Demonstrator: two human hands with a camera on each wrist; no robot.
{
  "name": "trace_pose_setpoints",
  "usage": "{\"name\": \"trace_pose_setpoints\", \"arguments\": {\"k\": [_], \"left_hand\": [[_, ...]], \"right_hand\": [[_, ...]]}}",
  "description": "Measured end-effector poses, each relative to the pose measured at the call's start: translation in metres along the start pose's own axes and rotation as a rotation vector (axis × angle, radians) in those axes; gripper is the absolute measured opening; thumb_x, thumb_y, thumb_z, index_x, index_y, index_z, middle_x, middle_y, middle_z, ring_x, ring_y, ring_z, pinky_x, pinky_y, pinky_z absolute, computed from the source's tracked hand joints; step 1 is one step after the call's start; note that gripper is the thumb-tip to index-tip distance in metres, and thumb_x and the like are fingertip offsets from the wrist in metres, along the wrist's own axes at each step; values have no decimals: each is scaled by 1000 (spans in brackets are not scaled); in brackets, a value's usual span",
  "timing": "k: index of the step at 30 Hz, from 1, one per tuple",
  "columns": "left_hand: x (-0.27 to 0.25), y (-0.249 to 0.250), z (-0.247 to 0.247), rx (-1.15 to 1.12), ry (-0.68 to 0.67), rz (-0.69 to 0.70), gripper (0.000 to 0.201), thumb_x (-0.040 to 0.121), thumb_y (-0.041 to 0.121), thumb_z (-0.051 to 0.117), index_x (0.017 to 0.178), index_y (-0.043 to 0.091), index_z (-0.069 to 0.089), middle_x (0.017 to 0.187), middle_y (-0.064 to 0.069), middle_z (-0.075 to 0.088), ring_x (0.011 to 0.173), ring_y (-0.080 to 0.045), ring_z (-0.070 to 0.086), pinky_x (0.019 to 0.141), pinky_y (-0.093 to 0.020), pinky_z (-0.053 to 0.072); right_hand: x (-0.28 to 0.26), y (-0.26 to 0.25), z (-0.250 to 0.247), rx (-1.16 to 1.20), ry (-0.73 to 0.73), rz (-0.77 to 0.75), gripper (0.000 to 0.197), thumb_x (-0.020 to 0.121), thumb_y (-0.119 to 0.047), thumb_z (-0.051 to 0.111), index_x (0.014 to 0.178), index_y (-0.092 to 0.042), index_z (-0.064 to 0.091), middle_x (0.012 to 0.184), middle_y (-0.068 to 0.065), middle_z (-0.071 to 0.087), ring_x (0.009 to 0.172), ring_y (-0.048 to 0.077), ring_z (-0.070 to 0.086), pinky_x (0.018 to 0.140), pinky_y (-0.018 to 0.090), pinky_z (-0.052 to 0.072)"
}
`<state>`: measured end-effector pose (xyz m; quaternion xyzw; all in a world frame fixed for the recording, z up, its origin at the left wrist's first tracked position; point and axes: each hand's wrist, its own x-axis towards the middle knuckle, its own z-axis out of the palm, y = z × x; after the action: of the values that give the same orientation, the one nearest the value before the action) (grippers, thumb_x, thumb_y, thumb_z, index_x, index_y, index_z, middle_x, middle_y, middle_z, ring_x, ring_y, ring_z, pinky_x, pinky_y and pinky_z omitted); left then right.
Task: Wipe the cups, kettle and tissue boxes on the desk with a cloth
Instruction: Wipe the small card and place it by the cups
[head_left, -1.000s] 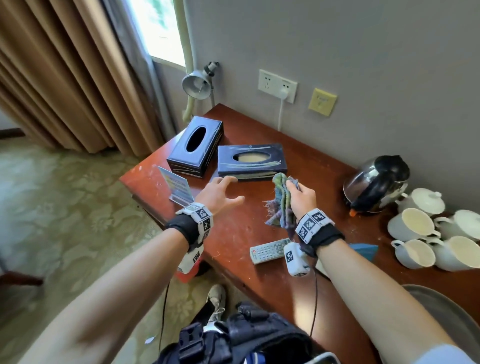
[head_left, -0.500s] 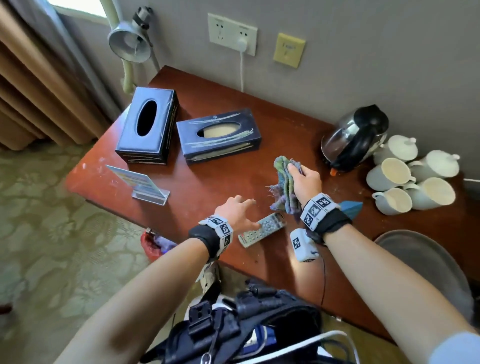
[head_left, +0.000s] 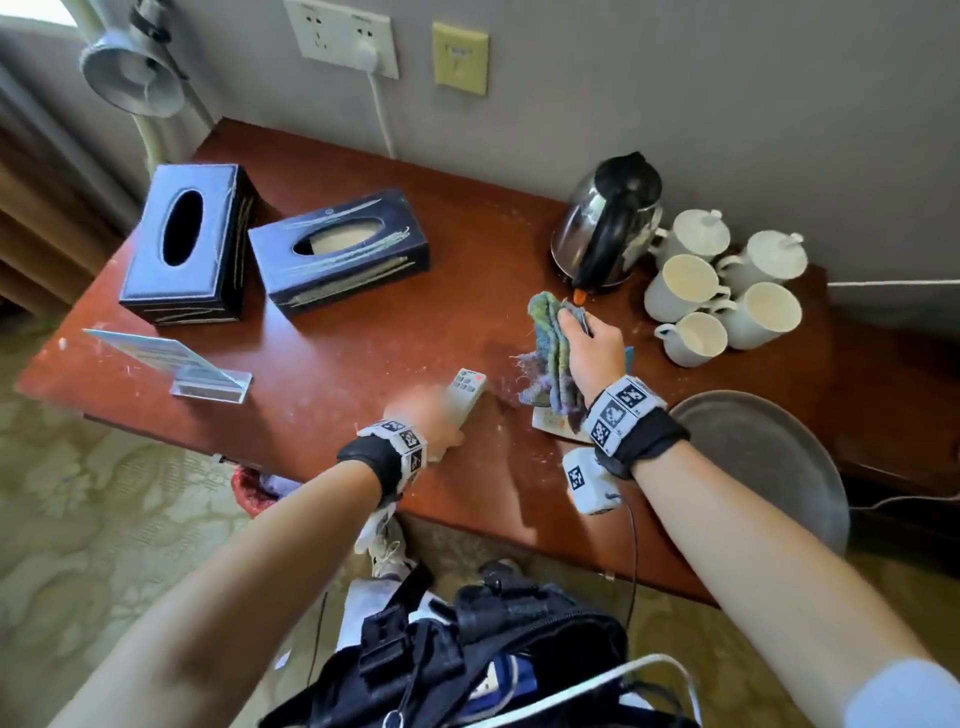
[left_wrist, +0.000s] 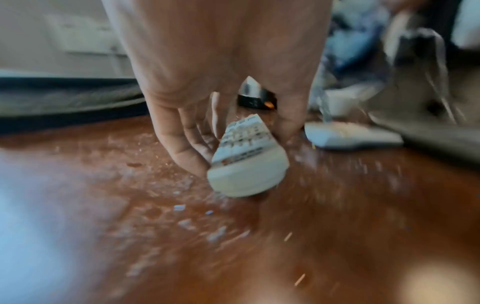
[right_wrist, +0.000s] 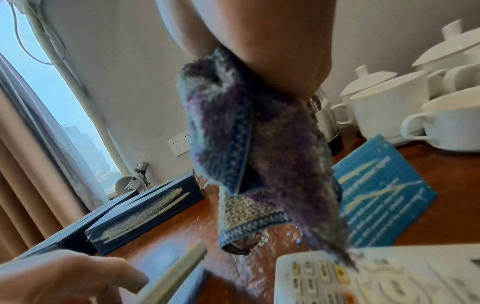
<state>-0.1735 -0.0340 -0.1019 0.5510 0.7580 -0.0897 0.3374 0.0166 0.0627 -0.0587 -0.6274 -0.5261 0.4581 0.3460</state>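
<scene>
My right hand (head_left: 589, 345) grips a bunched blue, green and purple cloth (head_left: 550, 353) that hangs above the red-brown desk (head_left: 337, 364), just in front of the steel kettle (head_left: 608, 223). The cloth (right_wrist: 249, 156) fills the right wrist view. Several white cups (head_left: 680, 283), two with lids, stand to the right of the kettle. Two dark blue tissue boxes (head_left: 187, 244) (head_left: 340, 252) sit at the back left. My left hand (head_left: 431, 418), blurred, holds a white remote (head_left: 467, 389) near the front edge, its fingers (left_wrist: 182, 139) and thumb on either side of the remote (left_wrist: 246, 156).
A second white remote (right_wrist: 376, 275) and a blue card (right_wrist: 376, 189) lie under the hanging cloth. A clear sign holder (head_left: 171, 364) stands at the front left. A round grey tray (head_left: 769, 457) is at the right. White crumbs (left_wrist: 187, 222) dot the desk. A lamp (head_left: 130, 78) hangs at the back left.
My left hand drew back from the tissue boxes to the remote at the front edge and took hold of it. The right hand kept the cloth and edged closer to the kettle.
</scene>
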Motion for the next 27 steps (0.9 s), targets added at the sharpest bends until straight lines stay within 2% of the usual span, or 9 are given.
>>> {"name": "trace_pose_setpoints", "arguments": {"k": [4, 7, 9, 11, 14, 17, 20, 23, 27], "left_hand": [[-4, 16, -18, -773, 0, -5, 63, 84, 15, 73, 141, 14, 47, 105, -7, 63, 72, -21, 61, 55, -28, 53], [-18, 36, -43, -1030, -19, 127, 67, 88, 5, 67, 146, 23, 41, 99, -6, 64, 71, -19, 62, 61, -33, 55], [-25, 48, -60, -1081, -26, 231, 64, 91, 5, 63, 147, 29, 42, 97, -5, 66, 76, -20, 66, 68, -36, 55], [-31, 59, -73, -1112, -9, 306, 60, 93, 5, 59, 146, 29, 44, 95, -6, 69, 78, -20, 68, 67, -35, 56], [-40, 78, -86, -1109, -9, 410, 61, 94, 4, 59, 149, 27, 43, 100, -7, 70, 92, -25, 69, 83, -45, 58], [-49, 93, -95, -1124, -40, 468, 72, 91, -2, 61, 152, 27, 35, 99, -6, 68, 89, -22, 71, 79, -37, 60], [-53, 102, -101, -1163, 3, 472, 75, 90, -5, 60, 154, 23, 32, 97, -9, 68, 86, -22, 71, 74, -35, 59], [-49, 102, -109, -1256, 60, 436, 73, 91, -9, 56, 154, 22, 33, 87, -5, 71, 82, -23, 72, 70, -33, 59], [-58, 101, -113, -1183, -6, 455, 71, 92, -9, 54, 152, 25, 37, 90, -5, 69, 83, -22, 73, 72, -32, 59]], "right_hand": [[-2, -6, -20, 75, 13, -46, 22, 97, -30, 56, 103, -16, 72, 96, 0, 73, 93, 18, 68, 86, 30, 55], [-5, -14, -28, 140, -13, -79, 30, 96, -34, 56, 115, -15, 71, 96, 0, 74, 86, 17, 71, 82, 39, 60], [-6, -22, -29, 178, -29, -113, 30, 97, -33, 56, 118, -16, 70, 98, 0, 74, 88, 16, 71, 85, 41, 59], [-7, -32, -29, 199, -31, -150, 32, 97, -32, 57, 125, -22, 66, 114, -4, 71, 107, 13, 66, 99, 40, 52], [-8, -47, -23, 270, -76, -155, 40, 96, -31, 60, 135, -29, 58, 130, -7, 64, 121, 8, 58, 107, 36, 46], [-9, -59, -18, 358, -84, -124, 43, 95, -31, 60, 138, -31, 55, 134, -8, 61, 123, 8, 57, 108, 36, 45], [-15, -64, -19, 428, -90, -106, 37, 98, -25, 58, 135, -22, 59, 128, -3, 65, 116, 10, 62, 102, 30, 50], [-33, -56, -22, 403, -124, -130, 24, 98, -24, 58, 120, -21, 67, 107, -3, 73, 97, 8, 69, 83, 23, 54], [-39, -42, -21, 337, -99, -139, 35, 91, -42, 61, 120, -25, 69, 108, -7, 74, 104, 11, 68, 97, 38, 53]]}}
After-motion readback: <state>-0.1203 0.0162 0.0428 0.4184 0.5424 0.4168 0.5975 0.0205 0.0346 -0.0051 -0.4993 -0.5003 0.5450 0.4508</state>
